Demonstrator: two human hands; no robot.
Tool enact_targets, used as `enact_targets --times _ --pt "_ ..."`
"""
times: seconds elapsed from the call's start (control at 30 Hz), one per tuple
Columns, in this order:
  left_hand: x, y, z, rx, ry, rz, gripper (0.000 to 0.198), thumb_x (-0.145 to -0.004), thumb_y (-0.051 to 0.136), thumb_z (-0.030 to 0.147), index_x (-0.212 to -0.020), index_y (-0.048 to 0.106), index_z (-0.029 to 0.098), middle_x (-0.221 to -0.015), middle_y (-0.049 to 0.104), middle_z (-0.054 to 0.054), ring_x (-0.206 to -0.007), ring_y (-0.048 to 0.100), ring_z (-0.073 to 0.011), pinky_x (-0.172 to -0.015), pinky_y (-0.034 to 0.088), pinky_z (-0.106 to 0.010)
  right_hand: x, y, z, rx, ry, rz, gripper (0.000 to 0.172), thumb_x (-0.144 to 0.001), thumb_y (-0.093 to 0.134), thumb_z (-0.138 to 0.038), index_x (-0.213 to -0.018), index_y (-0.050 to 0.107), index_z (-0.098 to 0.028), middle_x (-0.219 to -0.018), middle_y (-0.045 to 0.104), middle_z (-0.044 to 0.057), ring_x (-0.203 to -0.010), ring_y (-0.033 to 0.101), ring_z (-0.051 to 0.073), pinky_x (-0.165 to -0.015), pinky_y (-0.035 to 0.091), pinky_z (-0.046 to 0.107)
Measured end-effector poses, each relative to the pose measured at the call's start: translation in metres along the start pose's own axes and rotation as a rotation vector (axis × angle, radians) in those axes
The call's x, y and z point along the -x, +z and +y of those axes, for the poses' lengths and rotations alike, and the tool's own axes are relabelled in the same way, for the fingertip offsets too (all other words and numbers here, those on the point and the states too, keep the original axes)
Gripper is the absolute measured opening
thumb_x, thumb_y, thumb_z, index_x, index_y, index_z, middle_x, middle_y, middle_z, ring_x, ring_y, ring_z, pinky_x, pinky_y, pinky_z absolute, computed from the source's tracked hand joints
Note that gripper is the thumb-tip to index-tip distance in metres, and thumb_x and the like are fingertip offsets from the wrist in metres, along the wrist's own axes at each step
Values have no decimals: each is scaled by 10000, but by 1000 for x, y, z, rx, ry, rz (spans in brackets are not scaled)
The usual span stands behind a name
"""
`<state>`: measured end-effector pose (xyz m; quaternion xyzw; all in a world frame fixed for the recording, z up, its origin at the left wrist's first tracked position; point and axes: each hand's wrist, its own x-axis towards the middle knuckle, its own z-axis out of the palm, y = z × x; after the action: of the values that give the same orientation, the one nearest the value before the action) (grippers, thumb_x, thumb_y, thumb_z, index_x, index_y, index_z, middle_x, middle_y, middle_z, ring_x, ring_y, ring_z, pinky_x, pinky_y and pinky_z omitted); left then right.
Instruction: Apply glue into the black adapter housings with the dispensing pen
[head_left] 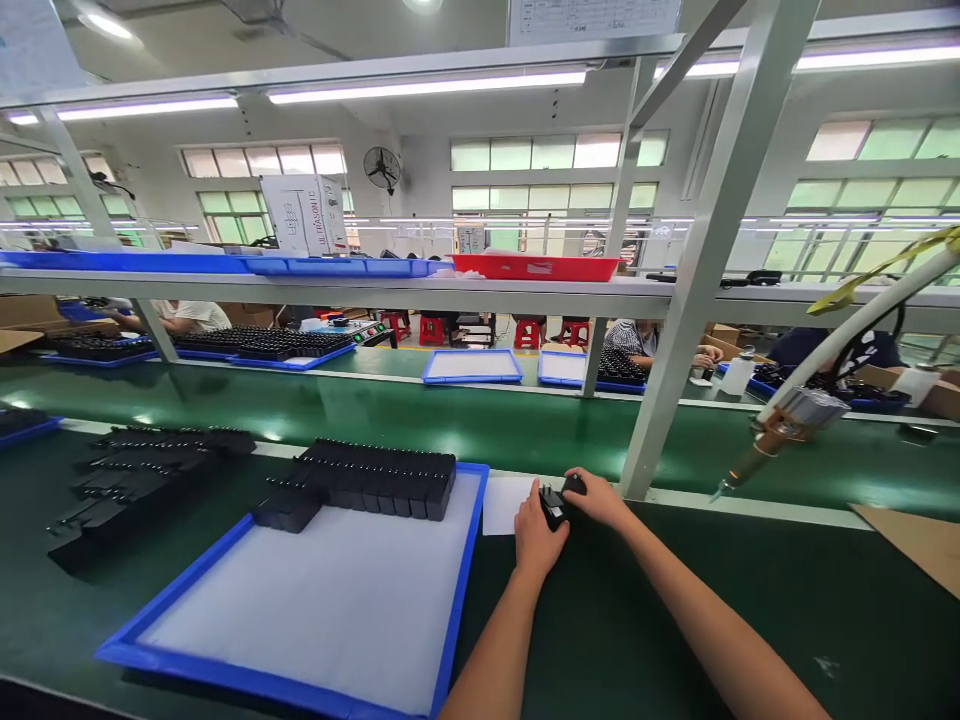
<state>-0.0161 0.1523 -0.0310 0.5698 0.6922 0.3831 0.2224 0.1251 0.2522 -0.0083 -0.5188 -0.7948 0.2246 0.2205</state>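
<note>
My left hand (pixel 538 535) is closed around a black plug adapter (pixel 553 505) with metal prongs on top, just above the green bench. Close beside it, my right hand (pixel 596 497) pinches a small black part (pixel 574 484); its exact kind is too small to tell. Under and left of my left hand lies a white sheet of paper (pixel 504 505). A blue-rimmed tray (pixel 471 560) with a white lining stands left of my hands. Several black adapters (pixel 382 478) are lined up in rows at its far end, prongs upward.
More black adapters (pixel 150 480) stand in rows on the bench at left. A hanging tool with a pointed tip (pixel 757 450) is at right, near a slanting metal post (pixel 697 270). Brown cardboard (pixel 919 540) lies at the right edge. Co-workers sit beyond the green belt (pixel 420 410).
</note>
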Motion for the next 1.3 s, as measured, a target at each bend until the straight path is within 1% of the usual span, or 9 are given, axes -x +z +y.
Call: enact_targets --times 0.2,0.37,0.5,0.63,0.7,0.8,0.9,1.1,1.3 --pt "2 -2 -1 -1 16 -9 843 -743 632 253 -1483 240 154 -1294 554 -135 -1197 500 -275 -1008 342 -336 46 5 -7 -66 -32 -21 548 -818 561 -384 -1305 489 -142 -1244 621 145 -1157 587 256 -991 437 362" --pt "5 -3 -2 20 29 -1 861 -741 641 256 -1487 226 148 -1289 556 -139 -1222 489 -273 -1011 343 -330 80 -34 -20 -110 -93 97 529 -850 532 -470 -1301 498 -195 -1269 589 129 -1013 628 250 -888 512 399" --pt "4 -3 -2 -2 55 57 830 -720 657 257 -1455 289 147 -1292 543 -143 -1237 461 -274 -1039 320 -350 120 -94 -18 -203 -197 496 387 -905 491 -428 -1252 525 -259 -1166 610 83 -875 640 201 -745 558 350" --pt "3 -1 0 -2 65 150 765 -717 663 254 -1409 348 167 -1290 534 -138 -1243 442 -273 -1060 296 -383 144 -142 16 -227 -197 1191 477 -824 630 -394 -1265 504 -263 -1272 541 86 -1129 568 267 -954 496 445" --pt "4 -1 1 13 69 164 759 -718 667 258 -1404 351 182 -1276 540 -128 -1235 449 -270 -1056 302 -382 142 -153 43 -381 -95 1299 619 -807 647 -424 -1358 406 -278 -1409 436 101 -1291 452 295 -1054 419 476" --pt "7 -3 3 13 86 146 779 -704 684 264 -1407 357 182 -1244 550 -126 -1213 461 -270 -1045 313 -377 130 -153 82 -720 95 1023 700 -812 599 -518 -1416 319 -302 -1496 343 108 -1366 379 309 -1114 337 516" --pt "12 -7 7 -7 102 105 793 -694 690 263 -1413 367 175 -1240 548 -130 -1204 459 -274 -1039 318 -380 118 -143 107 -890 182 735 764 -740 654 -565 -1397 357 -312 -1471 398 103 -1352 401 322 -1106 340 543" --pt "23 -17 26 -61 150 8 834 -659 711 270 -1420 375 208 -1230 554 -108 -1186 462 -286 -1036 325 -395 114 -132 117 -777 149 736 921 -655 727 -580 -1436 336 -286 -1438 446 97 -1384 348 317 -1155 253 525" --pt "37 -35 43 21 239 -282 844 -621 774 383 -1385 429 286 -1217 555 -81 -1129 504 -287 -989 391 -406 115 -125 115 -760 99 601 960 -687 712 -565 -1484 240 -313 -1520 346 85 -1397 332 312 -1144 287 505"
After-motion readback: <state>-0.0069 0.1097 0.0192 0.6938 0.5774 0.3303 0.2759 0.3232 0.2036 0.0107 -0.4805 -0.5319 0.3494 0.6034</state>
